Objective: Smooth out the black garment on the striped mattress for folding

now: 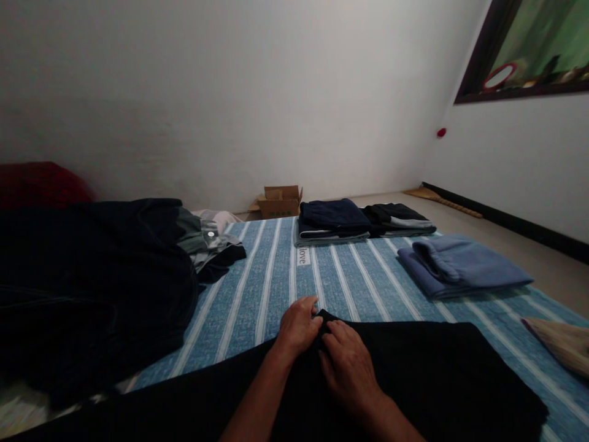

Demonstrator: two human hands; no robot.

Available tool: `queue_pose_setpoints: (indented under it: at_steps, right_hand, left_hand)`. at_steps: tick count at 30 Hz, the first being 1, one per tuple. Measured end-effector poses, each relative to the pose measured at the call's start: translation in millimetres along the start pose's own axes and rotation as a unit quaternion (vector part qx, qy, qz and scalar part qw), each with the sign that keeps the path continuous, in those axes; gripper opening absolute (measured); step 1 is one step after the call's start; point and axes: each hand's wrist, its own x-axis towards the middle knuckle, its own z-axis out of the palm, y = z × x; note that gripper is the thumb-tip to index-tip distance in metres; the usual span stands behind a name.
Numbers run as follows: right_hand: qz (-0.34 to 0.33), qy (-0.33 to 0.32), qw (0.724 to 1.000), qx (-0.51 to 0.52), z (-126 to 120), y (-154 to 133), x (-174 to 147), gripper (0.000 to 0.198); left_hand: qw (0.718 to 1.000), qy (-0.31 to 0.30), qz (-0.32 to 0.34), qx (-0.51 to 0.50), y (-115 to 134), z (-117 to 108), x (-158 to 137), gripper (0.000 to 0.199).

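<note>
A black garment (427,368) lies spread flat on the blue striped mattress (276,276) right in front of me. My left hand (298,326) pinches its far edge near the middle, fingers curled on the cloth. My right hand (347,362) rests beside it, fingers pressed on the same edge of the fabric. Both forearms reach in from the bottom of the view.
A big heap of dark clothes (92,276) covers the left of the mattress. Folded stacks: dark blue (331,221), black (398,219) and a light blue garment (460,265). A cardboard box (280,201) stands by the wall. A tan item (561,344) lies at the right edge.
</note>
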Motion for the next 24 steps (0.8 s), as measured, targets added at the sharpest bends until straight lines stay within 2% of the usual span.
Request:
queue_pose_setpoints:
  at_steps: [7,15,24]
  right_hand:
    - [-0.003,-0.001,1.0,0.002,0.4,0.8,-0.2,0.022]
    - [-0.003,-0.003,1.0,0.007,-0.6,1.3,0.4,0.021]
    - [-0.004,-0.012,1.0,0.027,-4.4,1.3,3.1,0.02]
  left_hand:
    - [0.999,-0.023,-0.009,0.049,5.6,-5.8,-1.9,0.006]
    - [0.998,-0.044,-0.036,0.031,8.7,-10.5,-2.1,0.008]
    - [0.998,-0.043,-0.003,-0.047,4.1,-8.3,0.5,0.008]
